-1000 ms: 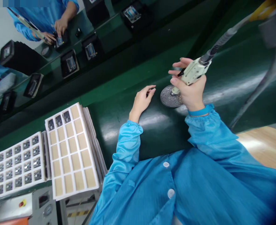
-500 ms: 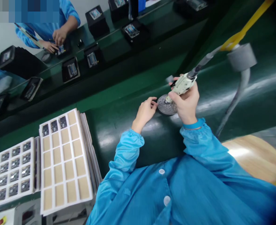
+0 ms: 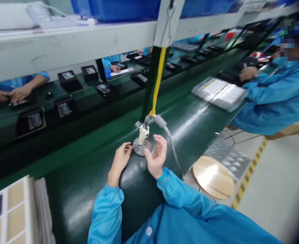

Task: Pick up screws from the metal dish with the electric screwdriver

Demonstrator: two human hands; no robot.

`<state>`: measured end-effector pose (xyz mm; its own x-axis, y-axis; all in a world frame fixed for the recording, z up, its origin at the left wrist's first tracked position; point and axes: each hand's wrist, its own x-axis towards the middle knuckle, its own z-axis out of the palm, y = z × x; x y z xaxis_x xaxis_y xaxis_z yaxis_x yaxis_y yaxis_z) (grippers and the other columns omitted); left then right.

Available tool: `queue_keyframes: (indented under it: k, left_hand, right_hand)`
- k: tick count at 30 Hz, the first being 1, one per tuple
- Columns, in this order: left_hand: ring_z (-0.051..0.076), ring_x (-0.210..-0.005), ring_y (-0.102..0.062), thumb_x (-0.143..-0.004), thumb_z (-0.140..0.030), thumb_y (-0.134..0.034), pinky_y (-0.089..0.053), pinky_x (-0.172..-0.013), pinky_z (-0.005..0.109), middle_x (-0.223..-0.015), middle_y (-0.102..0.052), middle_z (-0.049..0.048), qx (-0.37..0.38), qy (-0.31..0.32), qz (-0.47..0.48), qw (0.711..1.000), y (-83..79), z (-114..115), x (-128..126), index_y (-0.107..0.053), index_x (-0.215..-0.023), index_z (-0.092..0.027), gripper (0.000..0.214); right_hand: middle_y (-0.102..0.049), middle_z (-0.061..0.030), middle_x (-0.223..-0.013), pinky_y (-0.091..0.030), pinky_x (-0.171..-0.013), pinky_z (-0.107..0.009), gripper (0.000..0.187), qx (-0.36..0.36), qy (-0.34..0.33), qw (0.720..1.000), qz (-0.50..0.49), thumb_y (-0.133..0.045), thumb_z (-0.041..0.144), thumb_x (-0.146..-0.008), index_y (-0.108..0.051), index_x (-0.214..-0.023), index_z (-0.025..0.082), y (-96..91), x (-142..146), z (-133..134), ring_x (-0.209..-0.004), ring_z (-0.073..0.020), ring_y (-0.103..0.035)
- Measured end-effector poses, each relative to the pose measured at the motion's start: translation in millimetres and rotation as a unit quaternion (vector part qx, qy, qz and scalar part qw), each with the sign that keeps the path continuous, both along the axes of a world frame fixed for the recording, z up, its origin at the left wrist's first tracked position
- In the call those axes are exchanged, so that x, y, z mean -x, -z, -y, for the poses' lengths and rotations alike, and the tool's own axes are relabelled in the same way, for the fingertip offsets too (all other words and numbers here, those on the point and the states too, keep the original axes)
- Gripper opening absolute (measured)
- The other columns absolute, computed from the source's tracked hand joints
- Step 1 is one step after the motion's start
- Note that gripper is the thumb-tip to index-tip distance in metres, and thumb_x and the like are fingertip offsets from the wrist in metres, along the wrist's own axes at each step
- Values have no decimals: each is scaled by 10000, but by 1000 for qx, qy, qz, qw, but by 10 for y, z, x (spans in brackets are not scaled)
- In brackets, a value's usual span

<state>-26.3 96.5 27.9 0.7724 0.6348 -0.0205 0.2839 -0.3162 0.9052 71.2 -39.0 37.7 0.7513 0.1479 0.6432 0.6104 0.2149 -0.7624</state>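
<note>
A cream electric screwdriver (image 3: 143, 133) hangs upright from a yellow cord (image 3: 158, 81), its tip down in a small round metal dish (image 3: 139, 150) on the dark green belt (image 3: 88, 189). My right hand (image 3: 156, 154) is just right of the tool, fingers spread and open, not gripping it. My left hand (image 3: 121, 156) rests on the belt at the dish's left rim. Its fingers are curled together; what they pinch, if anything, is too small to see. Both arms wear blue sleeves.
A round wooden stool (image 3: 212, 176) stands to the right. A white compartment tray (image 3: 4, 206) lies at the lower left. Black fixtures (image 3: 34, 121) sit along the far line. A co-worker in blue (image 3: 273, 98) leans in at right beside bagged papers (image 3: 219, 90).
My right hand has let go of the screwdriver and opened beside it. The view has swung up and right, showing the shelf beam, stool and co-worker; the trays slid mostly out of view.
</note>
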Motion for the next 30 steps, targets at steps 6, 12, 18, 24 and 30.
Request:
queue_keyframes:
  k: [6, 12, 18, 24, 30]
  left_hand:
    - [178, -869, -667, -936, -411, -663, -576, -755, 323, -1292, -664, 132, -13, -48, 46, 998, 186, -54, -31, -628, -1402, -129, 546]
    - [185, -845, -687, -862, -554, -706, -590, -685, 304, -1254, -699, 112, 28, -123, 128, 984, 325, -197, -67, -678, -1321, -167, 601]
    - [164, -892, -710, -773, -554, -775, -629, -757, 242, -1158, -711, 87, 105, -318, 247, 909, 205, -549, 179, -649, -1271, -174, 639]
    - [116, -748, -693, -568, -409, -852, -585, -628, 141, -899, -748, -48, 149, -483, 286, 814, -7, -764, 465, -754, -986, -251, 458]
    - [109, -809, -732, -622, -515, -838, -587, -807, 152, -809, -725, -200, 70, -509, 270, 814, -4, -692, 424, -800, -878, -486, 261]
  right_hand:
    - [-699, -78, -1059, -631, -918, -443, 224, -11, -147, 989, 7, -636, 222, -942, -661, -1158, 274, -124, 506, 6, -1022, -250, -716]
    - [-771, -8, -956, -641, -865, -416, 242, 45, -385, 919, -73, -704, 257, -850, -705, -1089, 295, -122, 1021, -329, -880, -251, -766]
    - [-698, -93, -1260, -577, -1098, -499, 471, 32, -289, 955, -65, -693, 238, -738, -658, -1206, 276, 131, 1147, -916, -1202, -299, -693]
    - [-728, -115, -1251, -612, -1027, -504, 419, 145, -318, 914, -207, -702, 411, -853, -670, -1233, 238, 237, 1267, -1418, -1171, -328, -731]
    - [-635, -59, -1509, -576, -1143, -493, 686, 112, -341, 916, -182, -746, 381, -833, -600, -1503, 364, 219, 1294, -1395, -1346, -331, -672]
